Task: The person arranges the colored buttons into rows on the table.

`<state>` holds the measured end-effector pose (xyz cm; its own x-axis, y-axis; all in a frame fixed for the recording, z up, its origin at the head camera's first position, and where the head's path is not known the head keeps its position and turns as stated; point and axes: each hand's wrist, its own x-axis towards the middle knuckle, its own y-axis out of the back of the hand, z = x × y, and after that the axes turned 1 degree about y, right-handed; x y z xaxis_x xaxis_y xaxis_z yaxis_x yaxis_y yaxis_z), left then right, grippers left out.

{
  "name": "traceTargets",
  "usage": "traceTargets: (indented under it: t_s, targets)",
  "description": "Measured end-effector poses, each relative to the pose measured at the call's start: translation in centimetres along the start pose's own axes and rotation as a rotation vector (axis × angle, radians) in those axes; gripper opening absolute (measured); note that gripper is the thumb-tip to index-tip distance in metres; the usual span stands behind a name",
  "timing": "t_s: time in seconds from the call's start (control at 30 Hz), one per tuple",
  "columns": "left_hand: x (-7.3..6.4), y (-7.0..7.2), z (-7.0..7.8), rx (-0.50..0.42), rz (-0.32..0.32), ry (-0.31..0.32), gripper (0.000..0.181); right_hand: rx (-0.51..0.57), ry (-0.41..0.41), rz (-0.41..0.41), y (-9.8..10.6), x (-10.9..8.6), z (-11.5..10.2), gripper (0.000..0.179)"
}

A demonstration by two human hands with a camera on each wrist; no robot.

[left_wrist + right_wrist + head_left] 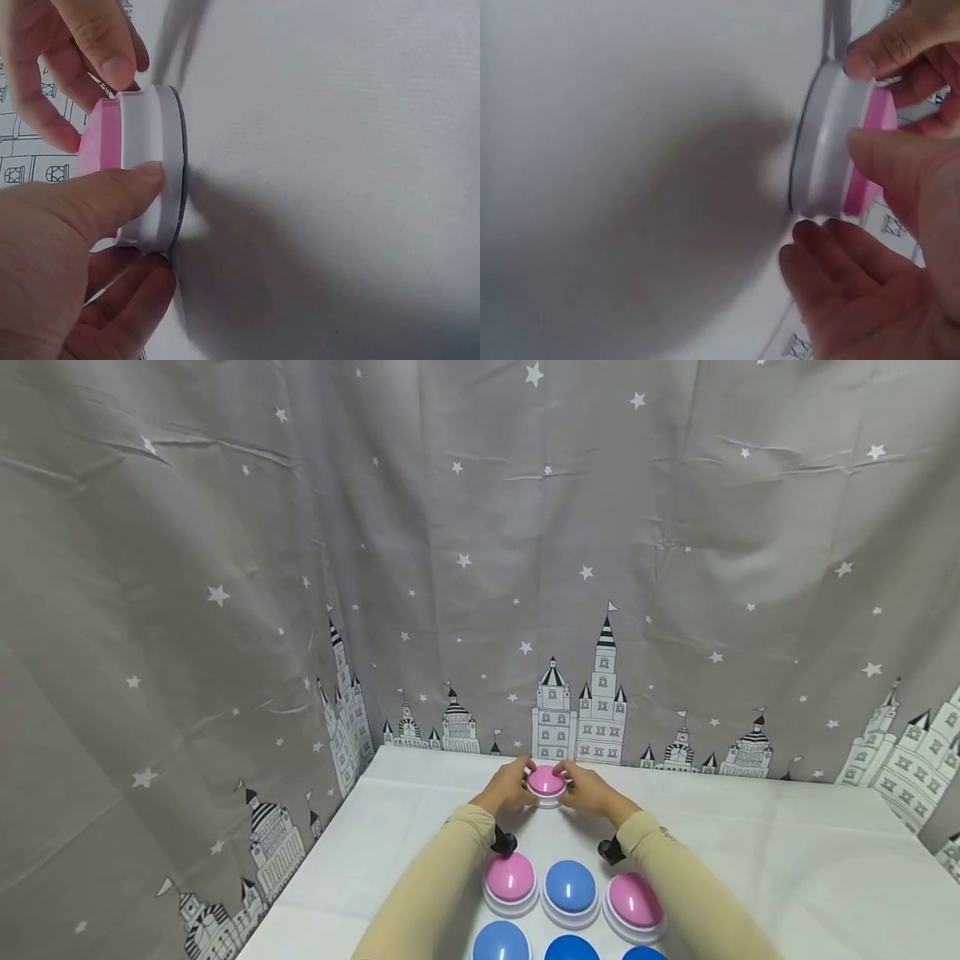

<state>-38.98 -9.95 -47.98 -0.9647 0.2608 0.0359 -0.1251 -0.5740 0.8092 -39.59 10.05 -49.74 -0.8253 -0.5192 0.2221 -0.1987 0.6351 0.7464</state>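
A round push button with a pink dome and white base [546, 781] sits at the far side of the white table, between both hands. My left hand [510, 787] grips its left side; in the left wrist view the thumb [139, 187] lies along the white base and other fingers curl behind it. From the other side my right hand [592, 792] holds the button. The right wrist view shows that hand's thumb [870, 150] against the rim near the pink dome [866, 184], with several fingertips close to the base.
Nearer me stand a pink button [510, 878], a blue button [570, 887] and another pink one [635, 900]. Below them, blue buttons [501, 942] are cut off by the frame. A grey curtain [480, 527] with stars and castles hangs behind the white table [772, 843].
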Motion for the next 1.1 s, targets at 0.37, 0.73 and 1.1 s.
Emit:
traceTargets:
  t_s: [0.37,0.73,1.1]
  targets:
    - [-0.4,0.0,4.6,0.056,-0.004,-0.182,0.053,-0.009,0.040,0.105,5.2,-3.8,-1.1,0.045]
    - [-2.7,-3.2,12.0,0.150,-0.050,-0.418,0.054,-0.091,0.037,0.143,10.5,-13.2,-0.8,0.040]
    - [-6.4,-8.2,16.0,0.232,-0.159,-0.426,0.056,-0.120,0.046,0.190,10.8,-21.6,-0.2,0.040]
